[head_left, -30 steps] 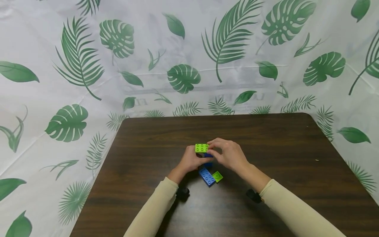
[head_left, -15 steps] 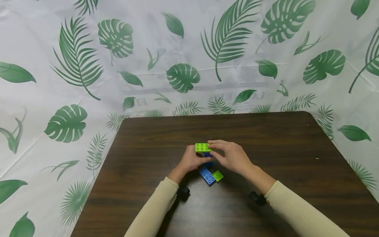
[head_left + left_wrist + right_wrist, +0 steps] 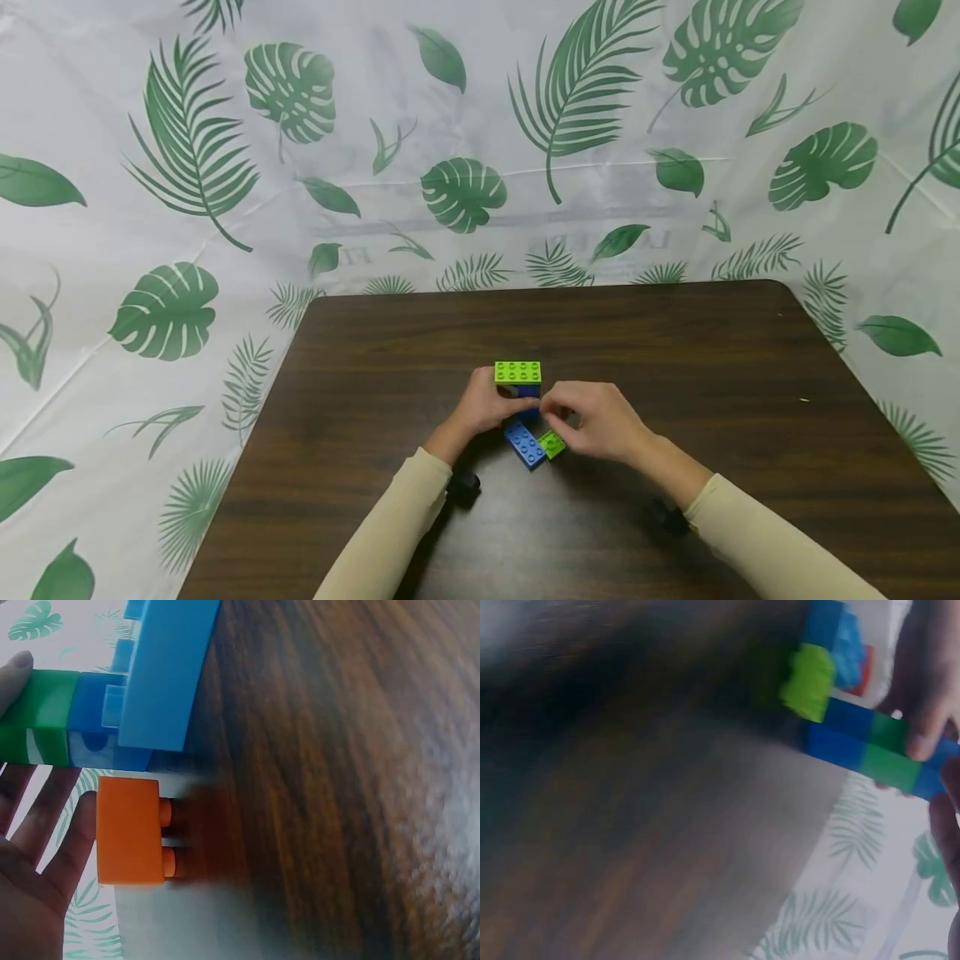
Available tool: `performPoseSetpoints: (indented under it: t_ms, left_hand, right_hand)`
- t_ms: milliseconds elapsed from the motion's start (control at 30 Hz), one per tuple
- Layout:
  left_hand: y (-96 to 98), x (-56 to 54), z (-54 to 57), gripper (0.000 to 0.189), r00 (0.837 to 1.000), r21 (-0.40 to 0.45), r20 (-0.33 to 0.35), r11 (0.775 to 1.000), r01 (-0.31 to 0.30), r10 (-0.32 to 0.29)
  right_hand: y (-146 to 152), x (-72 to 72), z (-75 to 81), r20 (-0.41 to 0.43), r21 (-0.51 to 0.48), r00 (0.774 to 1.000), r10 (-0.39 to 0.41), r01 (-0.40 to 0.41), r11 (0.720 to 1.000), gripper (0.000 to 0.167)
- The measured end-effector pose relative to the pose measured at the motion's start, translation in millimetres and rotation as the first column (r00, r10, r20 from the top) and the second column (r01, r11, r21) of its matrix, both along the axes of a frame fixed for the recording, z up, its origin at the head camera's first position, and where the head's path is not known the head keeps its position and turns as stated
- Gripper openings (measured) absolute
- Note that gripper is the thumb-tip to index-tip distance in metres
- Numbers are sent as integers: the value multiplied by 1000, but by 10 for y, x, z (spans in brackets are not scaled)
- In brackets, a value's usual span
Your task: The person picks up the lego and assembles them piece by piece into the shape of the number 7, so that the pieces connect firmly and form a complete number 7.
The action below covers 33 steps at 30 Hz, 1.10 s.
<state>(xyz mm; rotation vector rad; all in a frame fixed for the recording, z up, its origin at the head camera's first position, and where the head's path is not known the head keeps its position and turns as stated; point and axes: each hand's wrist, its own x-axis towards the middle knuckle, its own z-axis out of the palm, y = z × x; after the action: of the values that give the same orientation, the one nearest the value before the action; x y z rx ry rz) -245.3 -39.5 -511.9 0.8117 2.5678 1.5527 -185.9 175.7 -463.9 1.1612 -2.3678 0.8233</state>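
Observation:
My left hand (image 3: 489, 404) grips a tower of blue and green toy building bricks (image 3: 891, 769) with its thumb and fingers. A lime eight-stud brick (image 3: 517, 372) lies across the tower's top. In the left wrist view, the thumb presses the tower's green brick (image 3: 45, 712). My right hand (image 3: 596, 417) is just right of the tower, fingers bent and nothing visible between them. A blue eight-stud brick (image 3: 524, 445) and a small lime brick (image 3: 551, 444) lie touching in front of the tower.
An orange brick (image 3: 129, 831) sits on the dark wooden table (image 3: 405, 333) close to the left fingers, hidden in the head view. A leaf-patterned white sheet (image 3: 360, 125) hangs behind the table. The right wrist view is blurred.
My right hand has let go of the lime brick on top and moved down and right beside the tower. The left hand stays in place.

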Motion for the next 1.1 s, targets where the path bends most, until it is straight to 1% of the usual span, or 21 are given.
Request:
performPoseSetpoints:
  t_ms: [100, 200, 333, 400, 500, 600, 700, 833, 933, 1000, 1100]
  left_hand:
    - [1, 14, 7, 37, 999, -8, 32, 1000, -10, 10]
    - [9, 21, 15, 39, 999, -18, 51, 1000, -9, 10]
    - [6, 33, 12, 41, 999, -41, 46, 999, -15, 16]
    - [-1, 43, 3, 42, 999, -46, 44, 999, -18, 20]
    - [-21, 69, 1, 43, 998, -53, 58, 998, -31, 34]
    - [-63, 103, 11, 46, 994, -60, 90, 997, -54, 60]
    - [-126, 137, 33, 50, 991, -49, 119, 997, -62, 67]
    - [-253, 192, 67, 64, 992, -49, 116, 998, -50, 56]
    - [-379, 254, 77, 72, 993, -60, 108, 997, -44, 51]
    - [-467, 305, 73, 73, 992, -50, 113, 998, -46, 51]
    - [-576, 394, 55, 64, 989, -11, 123, 997, -79, 80]
  right_hand:
    - [19, 36, -122, -14, 113, 1000, 28, -27, 993, 15]
    - [38, 75, -210, -6, 207, 1000, 6, -5, 978, 15]
    - [56, 117, -270, 32, 306, 999, -22, 11, 952, 18]
    - [65, 130, -291, 56, 346, 998, -28, 7, 938, 22]
    - [81, 141, -331, 87, 388, 996, -32, -5, 922, 28]
    - [97, 153, -373, 112, 409, 993, -36, -13, 912, 30]
    - [113, 165, -409, 131, 414, 990, -50, -9, 910, 29]
    - [137, 182, -439, 144, 427, 987, -75, 6, 904, 26]
    - [156, 191, -438, 155, 436, 983, -95, 19, 900, 24]
    - [160, 194, -418, 166, 429, 980, -111, 30, 903, 24]
    - [150, 201, -367, 192, 378, 972, -133, 52, 924, 23]
